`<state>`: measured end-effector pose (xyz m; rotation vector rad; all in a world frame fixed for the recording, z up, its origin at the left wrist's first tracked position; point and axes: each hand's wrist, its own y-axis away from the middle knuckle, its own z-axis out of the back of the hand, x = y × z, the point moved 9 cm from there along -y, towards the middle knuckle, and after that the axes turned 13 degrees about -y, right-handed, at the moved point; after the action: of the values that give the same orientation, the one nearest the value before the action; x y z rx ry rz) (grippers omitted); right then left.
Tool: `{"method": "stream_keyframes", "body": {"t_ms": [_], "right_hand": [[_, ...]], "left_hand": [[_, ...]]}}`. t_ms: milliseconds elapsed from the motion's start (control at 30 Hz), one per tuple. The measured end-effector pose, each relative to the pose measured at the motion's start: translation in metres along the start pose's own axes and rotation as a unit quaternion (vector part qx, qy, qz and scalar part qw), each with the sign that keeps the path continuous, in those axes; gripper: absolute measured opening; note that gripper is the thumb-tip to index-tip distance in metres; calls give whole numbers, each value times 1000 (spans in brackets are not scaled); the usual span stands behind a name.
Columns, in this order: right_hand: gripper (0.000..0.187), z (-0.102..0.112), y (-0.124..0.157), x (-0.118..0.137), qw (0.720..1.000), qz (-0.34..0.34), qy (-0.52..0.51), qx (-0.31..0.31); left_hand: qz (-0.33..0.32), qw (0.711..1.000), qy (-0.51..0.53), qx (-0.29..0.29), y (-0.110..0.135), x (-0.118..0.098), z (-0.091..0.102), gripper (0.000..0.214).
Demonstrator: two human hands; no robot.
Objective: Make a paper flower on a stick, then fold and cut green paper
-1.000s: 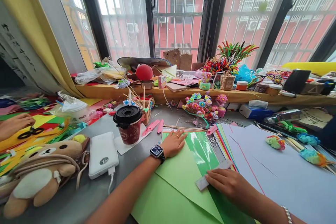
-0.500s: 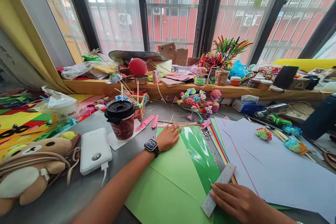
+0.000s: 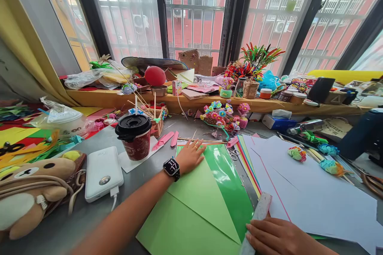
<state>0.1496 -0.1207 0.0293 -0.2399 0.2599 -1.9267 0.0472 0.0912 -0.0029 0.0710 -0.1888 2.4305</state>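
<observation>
My left hand (image 3: pixel 189 155), with a smartwatch (image 3: pixel 171 167) on the wrist and a ring on one finger, lies flat and open on the upper left corner of a folded light green paper sheet (image 3: pixel 197 211). A glossy darker green sheet (image 3: pixel 231 187) shows beside the fold. My right hand (image 3: pixel 278 236) sits at the bottom right, fingers pressed on a grey speckled ruler (image 3: pixel 257 217) that lies along the paper's right edge.
A red coffee cup with a black lid (image 3: pixel 133 137), a white power bank (image 3: pixel 103 172) and a plush bear bag (image 3: pixel 30 191) lie left. Large white sheets (image 3: pixel 311 183) spread right, with scissors (image 3: pixel 234 153), paper flowers (image 3: pixel 222 115) and a cluttered window sill (image 3: pixel 209 103) behind.
My right hand slid the ruler down and right along the fold, toward the near edge of the paper. My left hand stayed pressed on the sheet. The view tilted slightly.
</observation>
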Motion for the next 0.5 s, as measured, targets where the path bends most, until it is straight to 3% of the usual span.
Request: {"method": "stream_keyframes", "body": {"t_ms": [100, 300, 367, 500], "right_hand": [[36, 13, 2, -7, 999, -6, -43, -25], [31, 36, 3, -42, 981, -89, 11, -172], [28, 35, -9, -51, 974, -98, 46, -202], [23, 10, -45, -71, 971, -124, 103, -179]], "left_hand": [[-3, 1000, -5, -10, 15, -21, 10, 46], [-129, 990, 61, 2, 72, -93, 8, 61], [-161, 985, 69, 10, 84, -101, 9, 60], [-225, 971, 72, 40, 96, -103, 17, 59]]}}
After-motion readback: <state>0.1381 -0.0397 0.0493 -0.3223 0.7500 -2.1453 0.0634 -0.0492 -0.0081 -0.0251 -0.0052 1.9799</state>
